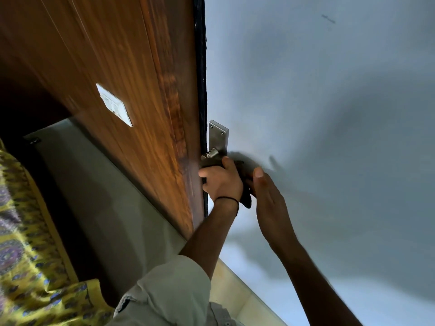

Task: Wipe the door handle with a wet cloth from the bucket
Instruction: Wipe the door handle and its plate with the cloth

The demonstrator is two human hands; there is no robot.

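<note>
**Dark cloth pressed on the door handle, both hands at the door edge**

At the far left a yellow patterned fabric point(21, 243) fills the lower corner, with purple and blue paisley shapes on it. Next to it a grey-green floor point(98, 196) runs diagonally through the picture. Above the floor stands a brown wood-grain panel point(106, 55), and a white switch plate point(114, 105) is fixed on it. The right border of this panel ends in a dark, rough strip point(200, 67).

Just right of the strip is the door point(317, 90), a pale blue-grey surface with soft shadows on it. A brushed metal plate point(218, 135) with two screws sits at its edge, and the door handle point(210, 155) comes out from the lower part of this plate — only its base is visible.

The left hand point(222, 178) is closed around a dark cloth point(246, 184), and it presses the cloth on the handle lever, so most of the lever is covered. A thin black band is around the left wrist, and a light rolled sleeve point(169, 290) covers the arm lower down. A loose end of the cloth hangs below this hand.

The right hand point(268, 196) is just beside it — the fingers are straight and together, the palm is open, and the fingertips touch the cloth's right side. It grips nothing.
</note>
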